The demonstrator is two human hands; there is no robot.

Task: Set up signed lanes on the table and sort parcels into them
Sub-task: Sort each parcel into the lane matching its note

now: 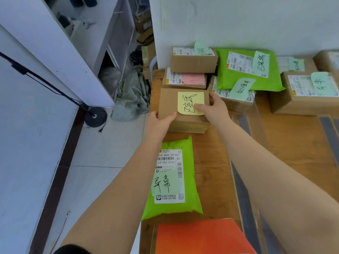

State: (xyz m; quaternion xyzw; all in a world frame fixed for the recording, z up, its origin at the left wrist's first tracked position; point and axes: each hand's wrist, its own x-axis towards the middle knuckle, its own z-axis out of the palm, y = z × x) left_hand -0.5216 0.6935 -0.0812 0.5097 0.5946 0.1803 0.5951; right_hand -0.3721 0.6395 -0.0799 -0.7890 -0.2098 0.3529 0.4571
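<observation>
I grip the box (183, 110) by both sides, left hand (159, 123) at the table (293, 140) edge, right hand (213, 109) fingers curled around it.

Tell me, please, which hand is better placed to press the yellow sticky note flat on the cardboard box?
The right hand, probably. Its thumb already lies on the lower edge of the yellow sticky note, while the left hand grips the near left corner of the cardboard box, clear of the note, steadying it.

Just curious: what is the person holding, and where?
The box with the yellow note: left hand at its near-left corner, right hand on its right edge.
</observation>
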